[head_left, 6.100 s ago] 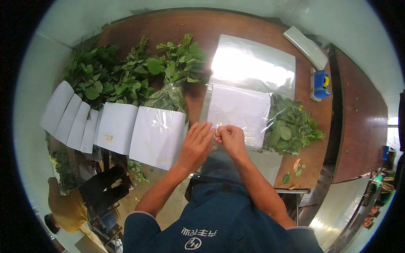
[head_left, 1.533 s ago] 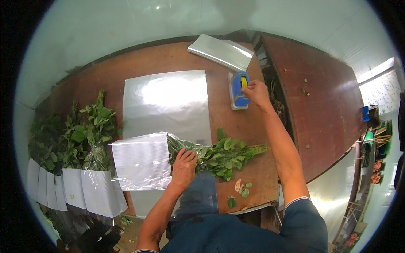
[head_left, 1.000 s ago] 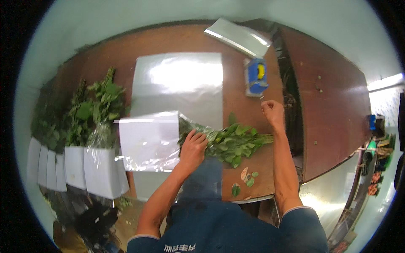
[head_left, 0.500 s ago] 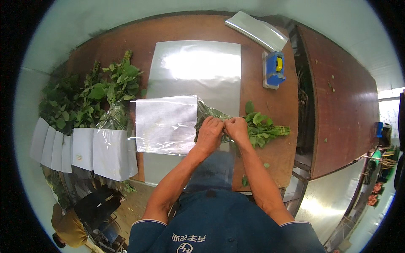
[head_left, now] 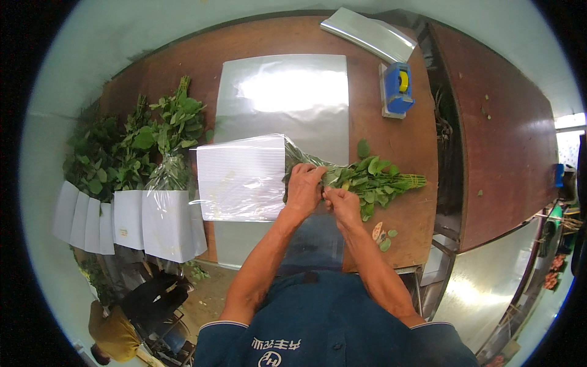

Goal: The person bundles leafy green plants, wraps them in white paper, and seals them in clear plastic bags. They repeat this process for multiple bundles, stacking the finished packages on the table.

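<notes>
A bunch of leafy green stems (head_left: 379,183) lies across the table, its cut ends tied at the right. White corrugated wrap (head_left: 241,178) covers its left end, with clear plastic film (head_left: 292,150) around it, gathered toward the stems. My left hand (head_left: 306,188) is closed over the narrowed, film-covered part of the bunch. Close beside it, on the near side of the stems, my right hand (head_left: 342,205) pinches what looks like the film's edge. The fingertips hide exactly what it grips. Any flower heads are hidden by the wrap.
Flat film sheets (head_left: 281,92) lie beneath and beyond the bunch. A blue tape dispenser (head_left: 398,90) and folded film (head_left: 370,35) sit at the far right. Wrapped bunches (head_left: 168,223) line the left edge. Loose leaves (head_left: 385,243) lie near my right forearm. A person (head_left: 116,330) is at lower left.
My right hand has moved from the top of the bunch down to its near side. My left hand stays on the film. A pale leaf now shows by the loose leaves; the view has shifted slightly.
</notes>
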`<state>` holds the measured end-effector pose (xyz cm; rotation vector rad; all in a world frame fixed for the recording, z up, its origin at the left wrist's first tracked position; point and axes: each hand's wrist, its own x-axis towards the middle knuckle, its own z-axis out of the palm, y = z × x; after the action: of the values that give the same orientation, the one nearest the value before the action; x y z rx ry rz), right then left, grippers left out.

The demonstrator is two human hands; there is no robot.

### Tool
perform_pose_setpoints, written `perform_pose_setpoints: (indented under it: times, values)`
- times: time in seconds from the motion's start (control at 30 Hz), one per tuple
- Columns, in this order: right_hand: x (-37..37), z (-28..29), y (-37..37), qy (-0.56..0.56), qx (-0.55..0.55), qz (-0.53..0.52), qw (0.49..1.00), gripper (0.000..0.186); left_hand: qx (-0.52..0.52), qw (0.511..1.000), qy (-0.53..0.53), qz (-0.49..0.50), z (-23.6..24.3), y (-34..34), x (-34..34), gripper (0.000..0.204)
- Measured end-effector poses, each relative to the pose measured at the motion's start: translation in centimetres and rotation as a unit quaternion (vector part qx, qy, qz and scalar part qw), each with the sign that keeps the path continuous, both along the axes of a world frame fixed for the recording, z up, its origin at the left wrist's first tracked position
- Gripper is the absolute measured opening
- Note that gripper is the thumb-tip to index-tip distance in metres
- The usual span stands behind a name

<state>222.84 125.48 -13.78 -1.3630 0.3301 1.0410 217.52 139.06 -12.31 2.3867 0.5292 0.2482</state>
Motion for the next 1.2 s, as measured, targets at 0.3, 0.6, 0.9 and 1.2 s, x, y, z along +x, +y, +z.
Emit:
perform_pose_setpoints:
  times: [0.3,0.6,0.9,1.2]
  values:
    - [-2.0,-2.2,-0.6,-0.18,-0.118,0.07,0.974,0.041,0.024,0.987,0.11,-0.115,1.7,0.9,0.9,0.051]
    - [4.8,1.6,-6.2,-0.196,-0.01,0.001,0.98,0.035,0.205,0.938,0.193,-0.201,1.5,-0.2,1.3,0.09]
    - [31.4,1.4,-1.3,-0.549,-0.172,-0.011,0.818,0.043,0.198,0.918,0.229,-0.256,1.0,0.5,3.9,0.115]
    - [17.3,6.4,-7.8,-0.368,-0.023,-0.148,0.918,0.032,-0.269,0.951,0.104,-0.11,6.1,3.8,5.3,0.058]
